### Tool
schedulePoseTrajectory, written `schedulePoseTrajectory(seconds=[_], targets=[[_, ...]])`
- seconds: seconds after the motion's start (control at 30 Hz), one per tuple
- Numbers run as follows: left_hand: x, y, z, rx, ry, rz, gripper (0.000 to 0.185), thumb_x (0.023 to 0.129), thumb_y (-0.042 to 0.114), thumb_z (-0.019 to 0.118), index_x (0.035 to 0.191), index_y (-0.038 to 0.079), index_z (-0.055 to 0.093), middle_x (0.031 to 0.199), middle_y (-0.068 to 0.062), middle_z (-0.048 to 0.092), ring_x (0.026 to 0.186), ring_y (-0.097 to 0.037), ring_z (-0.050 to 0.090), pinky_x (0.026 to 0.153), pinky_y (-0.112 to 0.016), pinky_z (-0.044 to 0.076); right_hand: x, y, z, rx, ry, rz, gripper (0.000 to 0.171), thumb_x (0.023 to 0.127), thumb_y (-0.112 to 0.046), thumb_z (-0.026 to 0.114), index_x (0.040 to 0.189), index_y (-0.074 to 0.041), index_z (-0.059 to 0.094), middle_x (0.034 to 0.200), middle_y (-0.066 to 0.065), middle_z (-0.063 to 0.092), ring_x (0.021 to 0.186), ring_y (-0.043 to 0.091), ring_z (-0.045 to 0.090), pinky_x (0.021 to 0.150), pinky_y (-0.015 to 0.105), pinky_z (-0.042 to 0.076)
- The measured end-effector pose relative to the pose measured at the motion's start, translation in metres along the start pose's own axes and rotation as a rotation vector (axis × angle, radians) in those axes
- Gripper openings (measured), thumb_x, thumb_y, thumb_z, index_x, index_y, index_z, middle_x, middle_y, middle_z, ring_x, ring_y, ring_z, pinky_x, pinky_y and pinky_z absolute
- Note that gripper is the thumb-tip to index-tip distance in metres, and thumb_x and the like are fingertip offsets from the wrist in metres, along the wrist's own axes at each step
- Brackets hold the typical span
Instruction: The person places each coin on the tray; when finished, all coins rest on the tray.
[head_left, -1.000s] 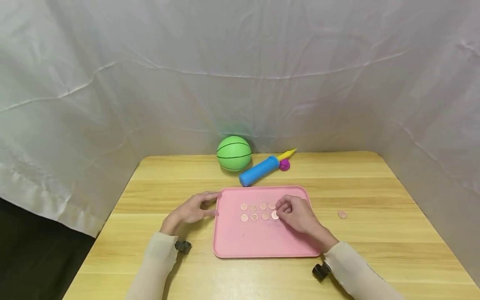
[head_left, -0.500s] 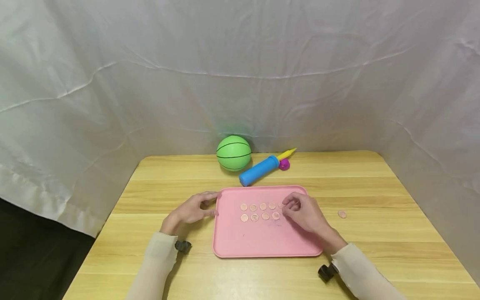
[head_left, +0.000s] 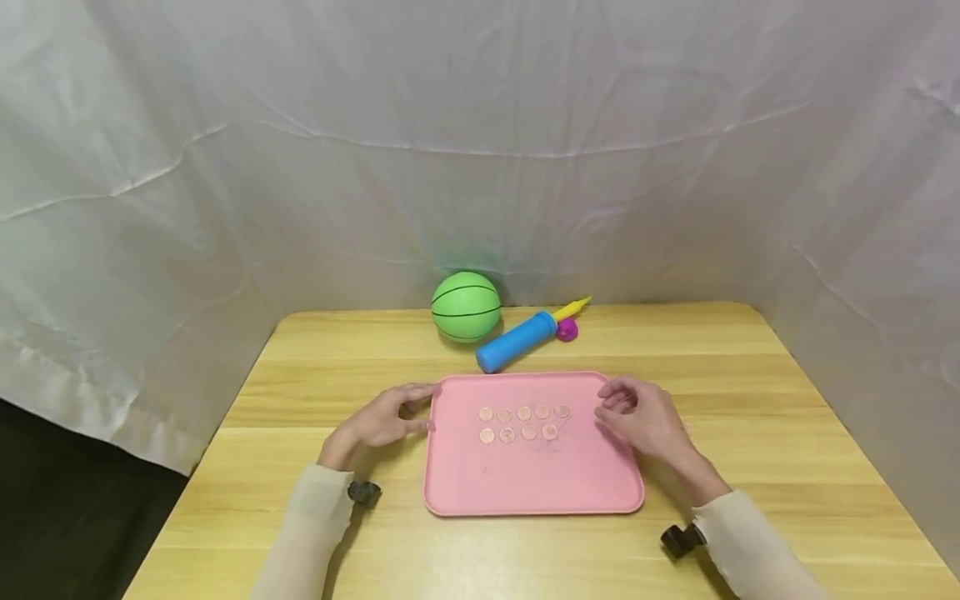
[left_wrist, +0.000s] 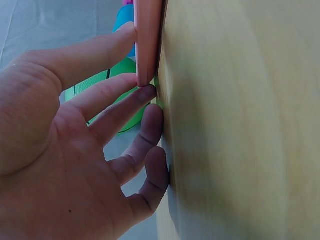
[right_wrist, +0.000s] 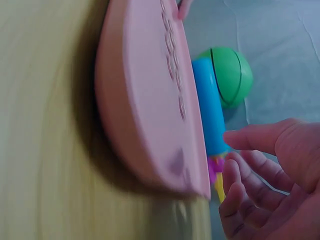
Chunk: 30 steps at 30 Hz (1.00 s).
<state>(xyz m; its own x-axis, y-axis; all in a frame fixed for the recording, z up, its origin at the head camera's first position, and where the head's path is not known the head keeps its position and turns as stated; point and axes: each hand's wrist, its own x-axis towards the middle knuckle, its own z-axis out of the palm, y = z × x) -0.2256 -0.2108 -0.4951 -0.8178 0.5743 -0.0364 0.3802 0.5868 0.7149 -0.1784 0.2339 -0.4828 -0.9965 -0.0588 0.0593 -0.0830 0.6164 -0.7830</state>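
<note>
On the pink tray (head_left: 525,487) lie two rows of small round copper-coloured coins (head_left: 550,432), several in all. My left hand (head_left: 381,418) touches the tray's left edge with its thumb and fingertips. In the left wrist view its thumb and index finger rest against the tray's rim (left_wrist: 146,45), and the lower fingers bend loosely by the tabletop. Above the tray's right edge hovers my right hand (head_left: 648,419), fingers loosely bent and holding nothing. A single coin (head_left: 686,427) on the table right of the tray is mostly hidden behind that hand.
Behind the tray are a green ball (head_left: 466,307) with black lines and a blue hand pump (head_left: 516,342) with a yellow nozzle. A small purple object (head_left: 567,330) lies beside the pump. Grey cloth (head_left: 480,167) hangs around the wooden table (head_left: 360,342).
My right hand has drawn away from the coins towards the right edge of the tray. A coin it was covering now shows at the upper row's right end. The left hand stays put.
</note>
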Motion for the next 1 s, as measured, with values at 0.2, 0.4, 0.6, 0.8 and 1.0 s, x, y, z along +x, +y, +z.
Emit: schedulePoseTrajectory(seconds=[0.2, 0.4, 0.6, 0.8, 1.0], targets=[[0.000, 0.000, 0.000, -0.002, 0.001, 0.001, 0.066, 0.102, 0.017, 0.078, 0.160, 0.001, 0.052, 0.164, -0.022, 0.055, 0.141, -0.042, 0.059, 0.121, -0.061, 0.051, -0.005, 0.018, -0.027, -0.098, 0.036, -0.030, 0.021, 0.095, -0.008, 0.083, 0.112, 0.000, 0.074, 0.098, 0.011, 0.078, 0.086, 0.016, 0.069, 0.071, 0.017, 0.059], [0.000, 0.002, -0.001, -0.004, 0.009, 0.013, 0.065, 0.101, 0.015, 0.079, 0.159, 0.000, 0.053, 0.163, -0.022, 0.056, 0.140, -0.043, 0.060, 0.120, -0.061, 0.051, -0.012, 0.034, -0.046, -0.186, 0.033, -0.063, 0.019, 0.095, -0.001, 0.079, 0.113, 0.000, 0.073, 0.099, 0.010, 0.076, 0.087, 0.015, 0.068, 0.072, 0.017, 0.057], [0.000, 0.001, 0.001, 0.001, -0.003, 0.002, 0.065, 0.102, 0.018, 0.078, 0.160, 0.001, 0.053, 0.163, -0.022, 0.056, 0.138, -0.040, 0.061, 0.118, -0.059, 0.053, -0.021, 0.048, -0.059, -0.225, -0.005, -0.074, 0.024, 0.091, 0.005, 0.077, 0.114, 0.002, 0.073, 0.102, 0.013, 0.076, 0.088, 0.014, 0.067, 0.074, 0.017, 0.057], [0.001, 0.002, -0.001, -0.004, -0.001, -0.003, 0.065, 0.102, 0.017, 0.079, 0.160, 0.002, 0.053, 0.162, -0.021, 0.057, 0.134, -0.037, 0.061, 0.118, -0.060, 0.053, -0.028, 0.055, -0.068, -0.236, -0.032, -0.052, 0.030, 0.090, 0.001, 0.080, 0.120, 0.002, 0.073, 0.107, 0.014, 0.077, 0.094, 0.019, 0.069, 0.076, 0.018, 0.058], [-0.001, 0.002, -0.001, 0.003, 0.000, -0.011, 0.066, 0.102, 0.018, 0.079, 0.160, 0.002, 0.053, 0.161, -0.021, 0.058, 0.133, -0.037, 0.062, 0.117, -0.059, 0.054, -0.033, 0.061, -0.071, -0.287, -0.033, -0.097, 0.026, 0.093, 0.001, 0.077, 0.119, 0.001, 0.074, 0.108, 0.013, 0.077, 0.098, 0.026, 0.071, 0.081, 0.029, 0.062]])
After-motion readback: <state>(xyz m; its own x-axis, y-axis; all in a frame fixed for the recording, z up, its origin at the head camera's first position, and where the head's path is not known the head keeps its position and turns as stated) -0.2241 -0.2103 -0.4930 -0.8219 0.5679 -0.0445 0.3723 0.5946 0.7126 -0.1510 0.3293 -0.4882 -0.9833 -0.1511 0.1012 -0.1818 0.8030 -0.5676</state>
